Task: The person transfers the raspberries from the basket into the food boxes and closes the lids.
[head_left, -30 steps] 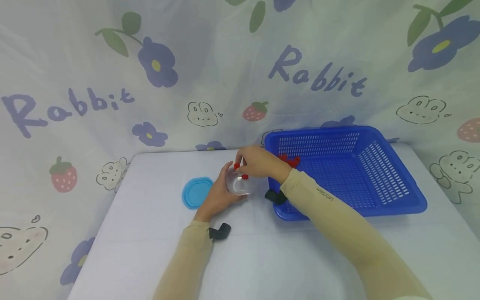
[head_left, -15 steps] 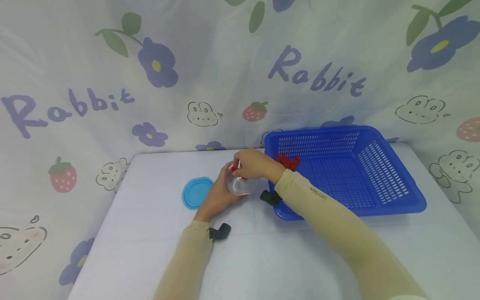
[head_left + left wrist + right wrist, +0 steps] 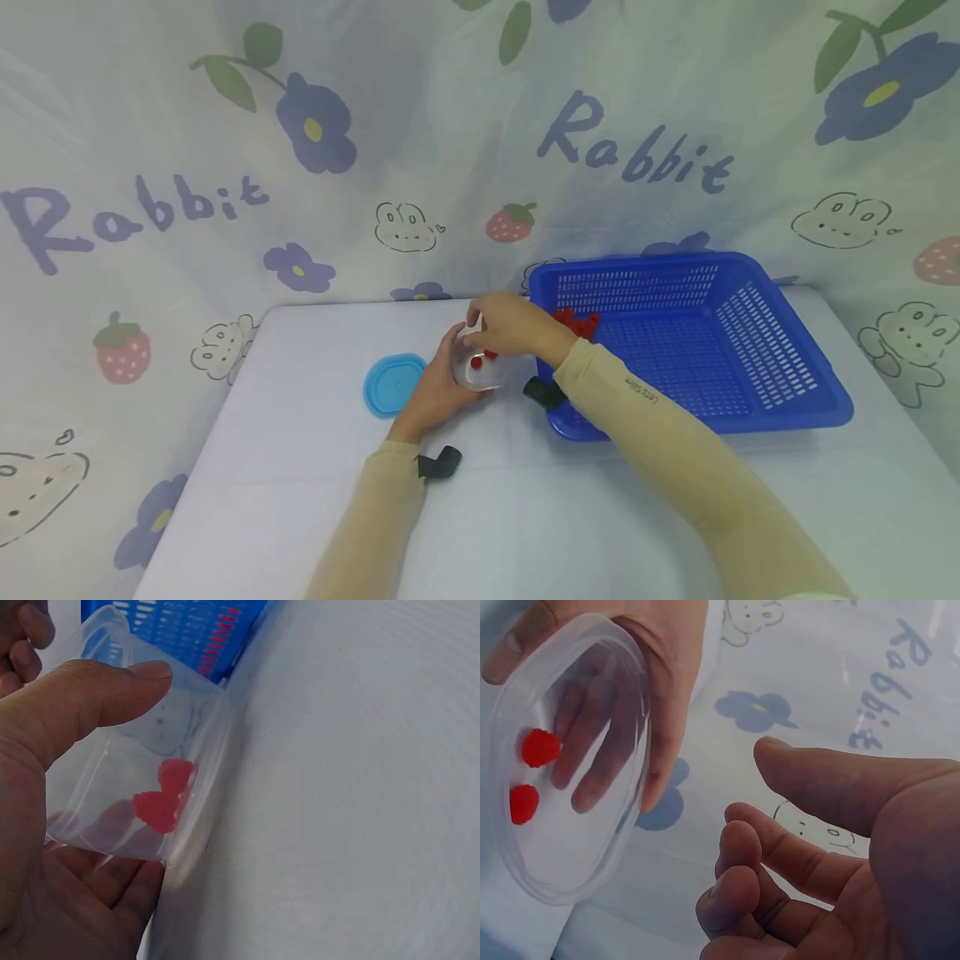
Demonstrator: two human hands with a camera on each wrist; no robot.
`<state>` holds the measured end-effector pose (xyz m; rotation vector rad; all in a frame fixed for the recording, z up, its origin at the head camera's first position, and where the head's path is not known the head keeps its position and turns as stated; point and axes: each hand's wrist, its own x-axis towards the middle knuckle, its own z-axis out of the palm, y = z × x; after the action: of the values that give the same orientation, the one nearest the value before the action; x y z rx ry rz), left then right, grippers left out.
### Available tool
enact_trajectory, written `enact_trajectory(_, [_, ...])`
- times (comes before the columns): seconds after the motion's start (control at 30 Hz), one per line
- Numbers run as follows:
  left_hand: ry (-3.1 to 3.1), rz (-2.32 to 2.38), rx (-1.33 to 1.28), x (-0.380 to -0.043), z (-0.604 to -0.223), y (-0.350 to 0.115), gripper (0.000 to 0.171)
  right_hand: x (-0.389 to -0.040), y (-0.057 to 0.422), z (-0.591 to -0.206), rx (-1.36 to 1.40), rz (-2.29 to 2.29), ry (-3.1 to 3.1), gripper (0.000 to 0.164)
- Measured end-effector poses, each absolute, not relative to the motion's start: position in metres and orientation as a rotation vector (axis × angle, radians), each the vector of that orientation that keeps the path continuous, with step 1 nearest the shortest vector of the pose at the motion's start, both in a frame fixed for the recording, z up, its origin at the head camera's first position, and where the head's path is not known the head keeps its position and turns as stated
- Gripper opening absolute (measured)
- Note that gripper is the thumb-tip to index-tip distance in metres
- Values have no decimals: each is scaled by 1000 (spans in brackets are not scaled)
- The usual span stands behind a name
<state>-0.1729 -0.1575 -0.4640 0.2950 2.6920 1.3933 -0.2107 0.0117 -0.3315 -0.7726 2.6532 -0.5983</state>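
Note:
My left hand (image 3: 435, 393) grips a clear plastic tub (image 3: 480, 379) around its side, thumb on one side and fingers on the other. Two small red, bumpy, raspberry-like pieces lie inside; in the left wrist view one red piece (image 3: 156, 810) rests against the other near the tub's bottom. Over the tub's mouth hovers my right hand (image 3: 513, 323). The right wrist view shows its thumb (image 3: 817, 780) apart from the loosely bent fingers (image 3: 739, 840), with nothing between them.
A light blue lid (image 3: 393, 386) lies on the white table left of the tub. To the right stands a blue slotted basket (image 3: 813, 417), with several red pieces (image 3: 577, 323) in its left back corner. A printed cloth (image 3: 450, 125) hangs behind.
My right hand let go of a red piece, which dropped into the tub beside the first one. Its fingers spread apart afterwards. The left hand and tub kept their place.

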Motion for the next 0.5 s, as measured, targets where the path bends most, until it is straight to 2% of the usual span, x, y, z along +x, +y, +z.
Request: enact_trajectory(0.5, [2671, 1454, 364, -175, -466, -155, 106, -211, 36, -318, -774, -695, 2731, 33])
